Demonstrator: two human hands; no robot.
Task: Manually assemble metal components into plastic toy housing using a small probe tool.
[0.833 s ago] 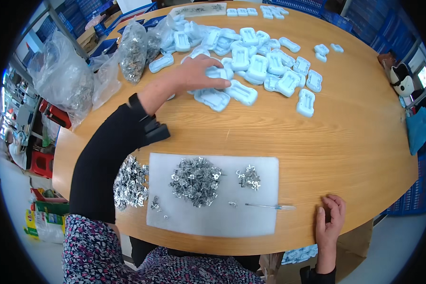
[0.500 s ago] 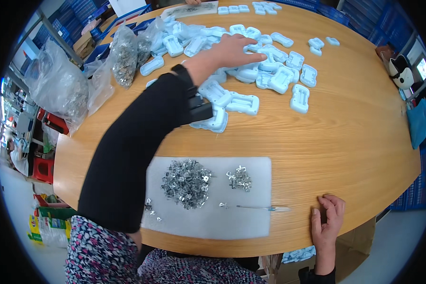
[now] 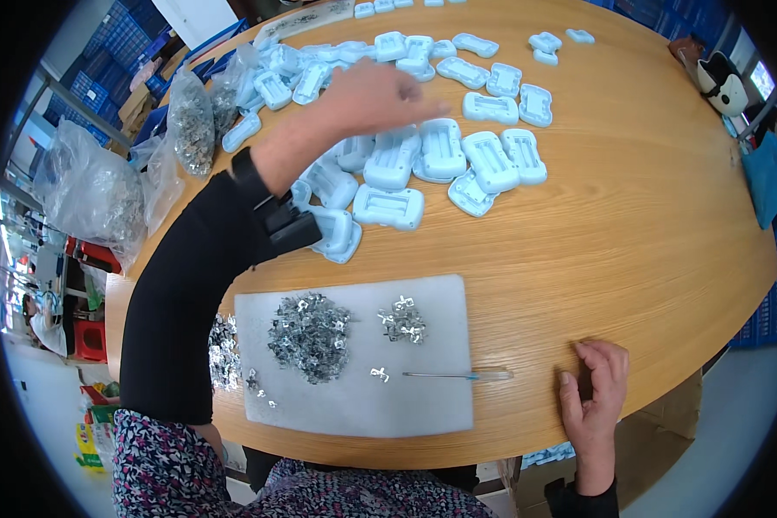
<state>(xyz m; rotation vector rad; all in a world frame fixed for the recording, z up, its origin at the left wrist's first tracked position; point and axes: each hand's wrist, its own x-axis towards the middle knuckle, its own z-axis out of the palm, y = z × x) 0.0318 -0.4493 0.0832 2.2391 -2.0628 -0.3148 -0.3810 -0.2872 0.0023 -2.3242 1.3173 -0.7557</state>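
My left hand (image 3: 373,99) reaches over a pile of light blue plastic casings (image 3: 391,160) with slotted recesses. Its thumb points out to the right and the other fingers bend downward, with nothing visible in them. The palm side and the casings under it are hidden. My right hand (image 3: 597,393) rests at the table's near right edge, loosely curled with the thumb apart, holding nothing. Between my arms lies a white foam mat (image 3: 414,406). It bears a large heap of small metal clips (image 3: 311,337), a smaller heap of clips (image 3: 403,321) and a thin rod-like tool with a clear handle (image 3: 492,375).
Clear plastic bags of metal parts (image 3: 190,121) stand at the far left, beside another bulging bag (image 3: 95,186). More clips (image 3: 224,354) lie left of the mat, partly behind my sleeve. A black-and-white object (image 3: 723,84) and a teal cloth (image 3: 766,181) are at the right edge.
My left hand has come back leftward and its spread fingers have bent. Several casings now lie spread apart and nearer to me. The view has shifted; my right hand stays put.
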